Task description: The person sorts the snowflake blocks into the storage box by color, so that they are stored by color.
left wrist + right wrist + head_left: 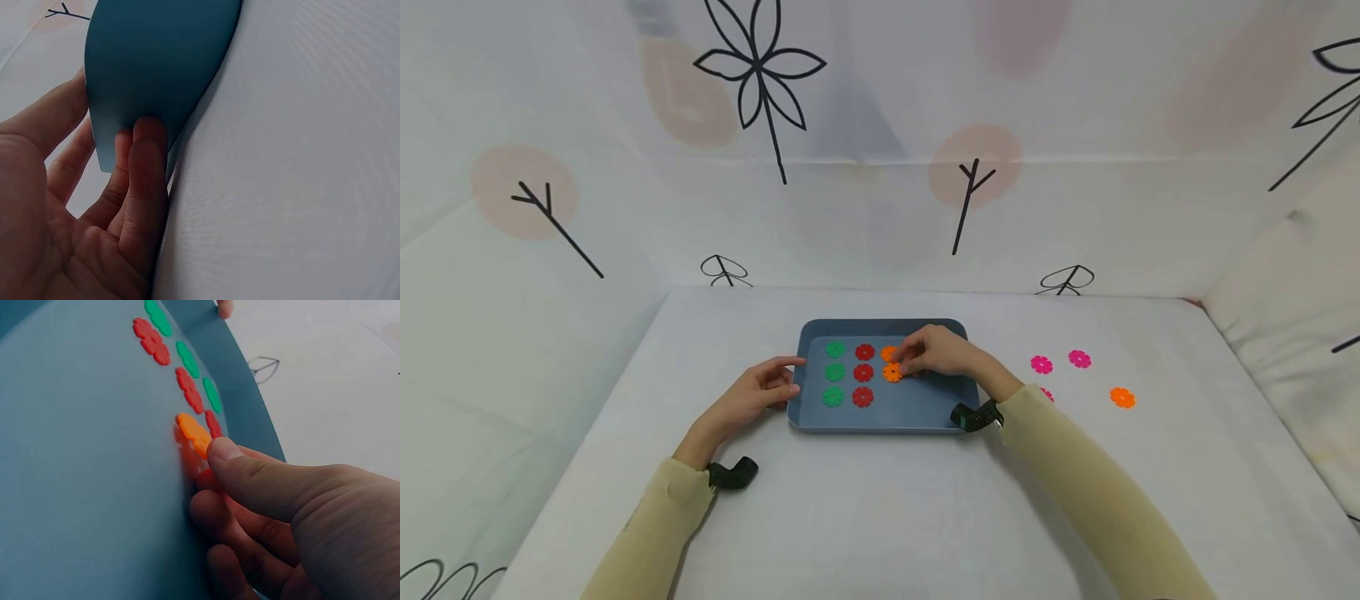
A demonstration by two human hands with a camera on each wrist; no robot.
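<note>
A blue-grey tray (925, 408) holds flower-shaped plastic discs in columns: green discs (835, 372), red discs (863, 373) and orange ones. My right hand (942, 352) reaches over the tray's right half. Its thumb and fingers pinch the edge of an orange flower disc (192, 433), which lies close over the tray floor beside the red column. Just behind it is another orange disc (888, 353), partly covered by the fingers in the head view. At the tray's left edge, my left hand (758, 390) holds the rim, with fingertips (150, 134) against the outer wall.
Right of the tray, pink flower discs (1079, 359) lie on the white table (880, 517); one pink disc (1047, 394) is partly hidden by the right sleeve. Farther right lies a loose orange disc (1123, 397). White patterned cloth (865, 217) hangs behind the table.
</note>
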